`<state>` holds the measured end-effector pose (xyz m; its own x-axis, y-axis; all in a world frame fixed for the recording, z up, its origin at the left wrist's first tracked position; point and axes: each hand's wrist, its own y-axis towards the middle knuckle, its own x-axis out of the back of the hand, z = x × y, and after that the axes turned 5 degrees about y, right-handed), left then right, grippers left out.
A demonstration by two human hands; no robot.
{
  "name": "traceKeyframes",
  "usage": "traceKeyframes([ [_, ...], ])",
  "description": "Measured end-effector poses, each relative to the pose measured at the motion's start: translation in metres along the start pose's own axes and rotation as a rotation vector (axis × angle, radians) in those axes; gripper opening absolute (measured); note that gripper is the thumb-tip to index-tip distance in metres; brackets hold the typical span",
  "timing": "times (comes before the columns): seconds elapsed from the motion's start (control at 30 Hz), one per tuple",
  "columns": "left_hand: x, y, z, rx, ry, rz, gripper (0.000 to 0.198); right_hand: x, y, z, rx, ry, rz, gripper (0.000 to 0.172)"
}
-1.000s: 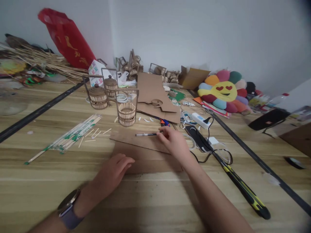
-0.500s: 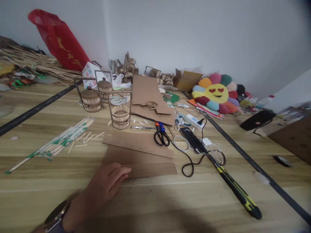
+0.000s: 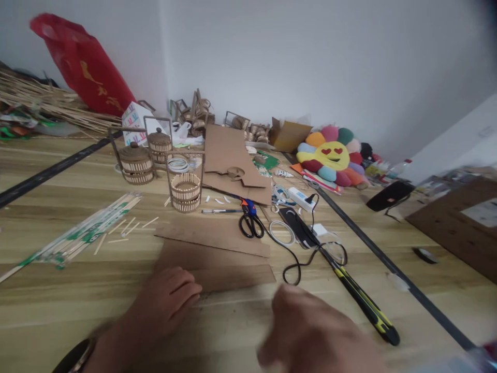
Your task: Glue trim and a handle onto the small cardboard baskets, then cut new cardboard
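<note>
My left hand point(image 3: 173, 298), with a watch on its wrist, lies on the near left edge of a flat cardboard sheet point(image 3: 233, 269). Its fingers rest on the sheet and hold nothing. At the lower middle, my right hand point(image 3: 310, 326) is over the bare wood, right of the cardboard. Motion smears its fingers, so I cannot make out whether they hold anything. Beyond the sheet lie black-handled scissors point(image 3: 251, 220) and a pen point(image 3: 221, 211). A small bucket made of wooden sticks point(image 3: 185, 192), with a tall handle, stands behind the sheet's left end.
Two lidded buckets point(image 3: 135, 165) stand at the back left. Bundled sticks in plastic point(image 3: 93, 223) lie to the left. A larger cut cardboard piece point(image 3: 225, 147) sits behind. On the right are a phone point(image 3: 298, 228), a cable, a yellow-black utility knife point(image 3: 365, 300) and a flower cushion point(image 3: 332, 155).
My right hand has come into view at the lower middle. My left hand stays on the cardboard. The whole scene has shifted slightly left as the head turned.
</note>
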<state>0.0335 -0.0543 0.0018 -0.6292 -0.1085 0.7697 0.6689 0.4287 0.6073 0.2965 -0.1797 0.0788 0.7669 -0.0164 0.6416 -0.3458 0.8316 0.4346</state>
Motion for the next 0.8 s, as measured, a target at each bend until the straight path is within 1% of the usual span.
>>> traceKeyframes([
  [0.03,-0.002,-0.002,0.001,-0.006,-0.002,0.003,0.022,0.001,0.014,-0.004,-0.007,0.013,-0.006,0.016],
  [0.07,-0.004,-0.003,0.002,-0.010,0.001,0.005,0.021,0.001,0.025,-0.010,-0.034,0.022,-0.044,0.021],
  [0.13,-0.009,-0.007,0.005,-0.005,0.029,0.025,0.020,-0.003,0.038,-0.024,-0.068,-0.064,-0.072,0.030],
  [0.17,-0.011,-0.009,0.006,0.000,0.049,0.033,0.021,-0.005,0.040,-0.032,-0.101,-0.105,-0.066,0.034],
  [0.23,-0.014,-0.012,0.011,0.003,0.093,0.038,0.023,-0.005,0.036,-0.049,-0.243,-0.167,-0.048,0.036],
  [0.3,-0.015,-0.014,0.015,-0.017,0.129,0.033,0.023,0.003,0.027,-0.064,-0.400,-0.258,-0.025,0.034],
  [0.37,-0.015,-0.015,0.019,-0.034,0.148,0.028,0.025,0.022,0.014,-0.077,-0.563,-0.417,-0.013,0.027],
  [0.43,-0.016,-0.015,0.021,-0.037,0.148,0.030,0.026,0.048,-0.005,-0.089,-0.741,-0.637,-0.049,0.023],
  [0.5,-0.016,-0.015,0.022,-0.039,0.146,0.038,0.028,0.075,-0.031,-0.099,-0.948,-0.846,-0.085,0.026],
  [0.53,-0.016,-0.015,0.022,-0.041,0.149,0.038,0.029,0.086,-0.045,-0.103,-1.063,-0.922,-0.077,0.027],
  [0.57,-0.016,-0.015,0.022,-0.040,0.155,0.034,0.030,0.096,-0.060,-0.107,-1.167,-0.964,-0.056,0.027],
  [0.6,-0.015,-0.015,0.021,-0.036,0.159,0.029,0.031,0.103,-0.075,-0.112,-1.235,-0.980,-0.036,0.028],
  [0.63,-0.015,-0.015,0.021,-0.023,0.160,0.031,0.031,0.108,-0.088,-0.116,-1.278,-0.977,-0.021,0.027],
  [0.67,-0.014,-0.014,0.021,-0.011,0.156,0.038,0.031,0.112,-0.100,-0.120,-1.276,-0.992,-0.033,0.027],
  [0.73,-0.013,-0.014,0.021,0.011,0.134,0.067,0.028,0.115,-0.116,-0.127,-1.222,-1.004,-0.045,0.029],
  [0.8,-0.012,-0.014,0.021,0.034,0.112,0.103,0.026,0.117,-0.123,-0.132,-1.183,-0.995,-0.051,0.029],
])
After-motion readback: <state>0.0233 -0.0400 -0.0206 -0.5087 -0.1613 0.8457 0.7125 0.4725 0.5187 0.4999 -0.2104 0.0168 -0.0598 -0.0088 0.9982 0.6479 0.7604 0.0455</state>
